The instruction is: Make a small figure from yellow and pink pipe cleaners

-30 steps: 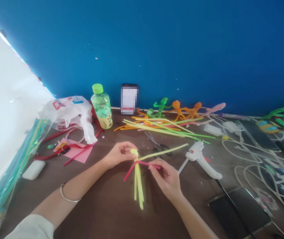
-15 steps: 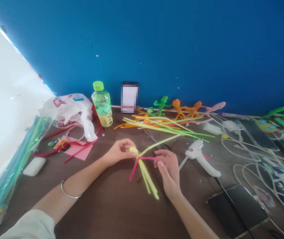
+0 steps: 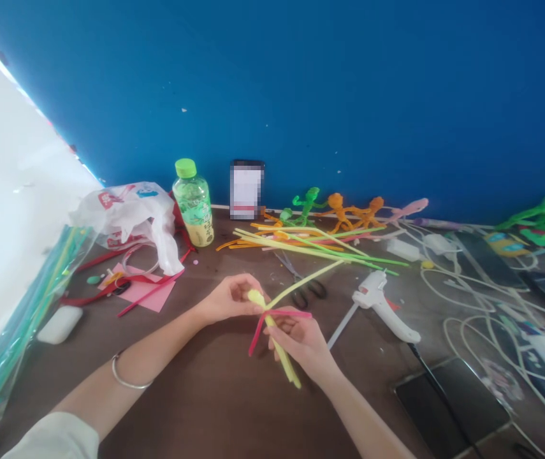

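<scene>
Between my hands is a figure of yellow pipe cleaners (image 3: 280, 347), with a rounded head at its upper left and one long strand stretching up to the right. A pink pipe cleaner (image 3: 289, 313) crosses it just below the head, one end bent downward. My left hand (image 3: 238, 296) pinches the figure near its head. Lower down, my right hand (image 3: 296, 338) is closed on the yellow strands, thumb on top. Behind them, partly under the long strand, black-handled scissors (image 3: 301, 290) lie on the table.
Loose pipe cleaners (image 3: 296, 245) are piled at the back, before small pipe-cleaner figures (image 3: 339, 213). A white glue gun (image 3: 384, 306), a dark phone (image 3: 451, 401) and tangled cables (image 3: 482, 331) lie right. A bottle (image 3: 193, 204), plastic bag (image 3: 131, 213) and white case (image 3: 60, 324) stand left.
My right hand has moved left and down, from the pink pipe cleaner's right end to the yellow strands. My left hand keeps its pinch near the head. The view has shifted slightly.
</scene>
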`<act>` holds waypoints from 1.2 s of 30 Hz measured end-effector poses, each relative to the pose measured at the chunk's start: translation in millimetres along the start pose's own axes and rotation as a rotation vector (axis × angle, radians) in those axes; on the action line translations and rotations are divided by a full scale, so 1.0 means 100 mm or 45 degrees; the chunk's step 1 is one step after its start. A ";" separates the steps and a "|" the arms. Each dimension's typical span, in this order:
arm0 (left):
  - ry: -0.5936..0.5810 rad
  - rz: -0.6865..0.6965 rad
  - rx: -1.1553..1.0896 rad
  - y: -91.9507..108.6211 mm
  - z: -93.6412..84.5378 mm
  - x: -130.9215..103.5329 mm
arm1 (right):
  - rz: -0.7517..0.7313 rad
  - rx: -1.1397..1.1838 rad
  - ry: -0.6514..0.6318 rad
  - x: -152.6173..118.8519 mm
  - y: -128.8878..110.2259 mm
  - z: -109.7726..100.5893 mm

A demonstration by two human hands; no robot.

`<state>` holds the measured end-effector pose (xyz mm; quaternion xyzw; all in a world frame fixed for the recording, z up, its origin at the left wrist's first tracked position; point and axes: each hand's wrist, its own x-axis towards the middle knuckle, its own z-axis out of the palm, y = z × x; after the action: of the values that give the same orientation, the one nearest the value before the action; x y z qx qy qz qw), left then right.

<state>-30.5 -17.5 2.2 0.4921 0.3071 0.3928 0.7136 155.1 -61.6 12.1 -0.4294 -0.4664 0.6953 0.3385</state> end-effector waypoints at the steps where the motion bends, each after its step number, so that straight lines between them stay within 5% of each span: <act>1: -0.006 0.004 0.052 0.00 0.00 0.00 | -0.006 -0.011 0.008 0.00 0.02 0.00; 7: -0.027 0.042 0.288 0.03 0.01 -0.01 | 0.004 -0.034 0.076 0.01 0.03 0.01; 36: 0.019 0.001 0.280 -0.01 0.01 0.00 | -0.161 -0.213 0.201 0.05 0.13 -0.04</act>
<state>-29.5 -18.2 2.1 0.5646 0.3534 0.3605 0.6530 155.9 -60.0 -2.5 -0.4792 -0.5209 0.5953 0.3803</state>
